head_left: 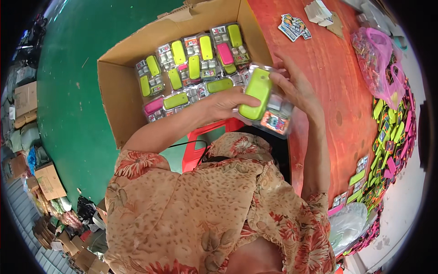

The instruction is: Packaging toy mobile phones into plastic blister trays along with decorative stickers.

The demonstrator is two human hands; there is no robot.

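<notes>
A clear plastic blister pack (257, 97) with a lime-green rounded case, small white pieces and a printed card is tilted in front of me, at the box's near right corner. My left hand (226, 102) grips its left edge, thumb over the case's lower end. At the upper right edge, my right hand (299, 86) pinches the pack between thumb and fingers, one finger raised; the contact is partly hidden and slightly blurred. The open cardboard box (119, 93) beside my left arm holds several similar packs in rows, mostly lime-green, with pink ones (225, 54) among them.
On the red wooden table (315, 132) lie printed cards (294, 27) and a white card stack (318, 11). A pink plastic bag (376, 59) and a heap of lime and pink packs (388, 146) line its right side. A red stool (191, 148) stands below the box. Cartons (50, 181) sit far left.
</notes>
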